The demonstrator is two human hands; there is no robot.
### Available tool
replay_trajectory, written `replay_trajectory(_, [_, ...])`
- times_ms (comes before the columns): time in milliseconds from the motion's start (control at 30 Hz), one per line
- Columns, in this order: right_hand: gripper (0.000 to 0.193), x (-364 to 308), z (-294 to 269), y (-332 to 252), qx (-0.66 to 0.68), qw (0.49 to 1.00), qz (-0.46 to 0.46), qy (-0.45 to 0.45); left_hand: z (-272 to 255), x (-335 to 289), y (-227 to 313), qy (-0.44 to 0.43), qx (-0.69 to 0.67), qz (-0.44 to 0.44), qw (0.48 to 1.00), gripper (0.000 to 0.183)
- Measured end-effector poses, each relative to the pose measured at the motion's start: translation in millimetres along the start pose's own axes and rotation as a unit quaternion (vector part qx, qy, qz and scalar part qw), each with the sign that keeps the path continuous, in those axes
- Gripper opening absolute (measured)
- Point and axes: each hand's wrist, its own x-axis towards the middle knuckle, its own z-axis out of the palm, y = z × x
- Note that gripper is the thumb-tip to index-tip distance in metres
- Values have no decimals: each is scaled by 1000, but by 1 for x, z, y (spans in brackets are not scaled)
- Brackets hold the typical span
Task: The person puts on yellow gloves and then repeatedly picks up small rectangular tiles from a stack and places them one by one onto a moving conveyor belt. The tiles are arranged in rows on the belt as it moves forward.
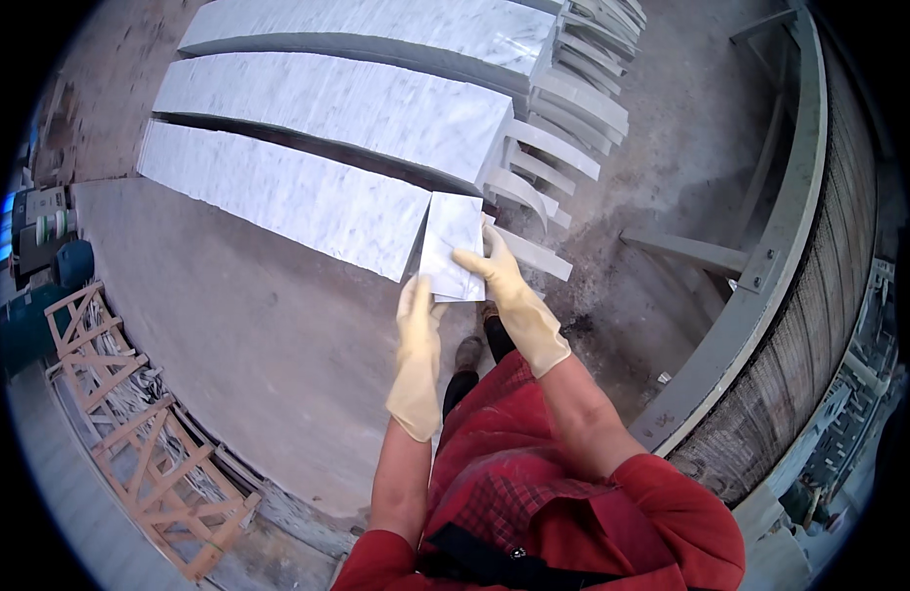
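Fingers (473, 263) closed on marble tile (454, 222)

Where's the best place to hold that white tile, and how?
Probably by the two long edges of the white tile, toward its near end, one hand coming from each side. It is a flat rectangle, so its edges look easiest to pinch. The right hand is at the right edge, thumb on top; the left hand is at the near left corner.

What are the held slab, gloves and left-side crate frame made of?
Held slab: likely marble, possibly polished; white, smooth, faint grey veining. Engineered stone possible.
Gloves: probably rubber or latex, smooth; pale yellow, wrinkled cuffs.
Crate frame: apparently raw wood; tan, plank-like slats.
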Motion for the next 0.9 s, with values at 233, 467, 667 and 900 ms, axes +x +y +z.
replay_trajectory(233, [86, -58, -9, -43, 63, 994, 60, -69, 20, -65, -19, 22, 59, 14, 998, 34])
replay_trajectory(467, [94, -162, -21, -55, 8, 993, 94, -74, -27, -156, -23, -87, 179, -65, 978, 61])
replay_trajectory(667, [105, -231, -16, -4, -147, 978, 93, -112, -63, -192, -2, -159, 91, -133, 974, 84])
replay_trajectory(900, [108, -333, 77, -4, -603, 780, -38, -159, -169, -245, -34, -195, -95, -224, 950, 82])
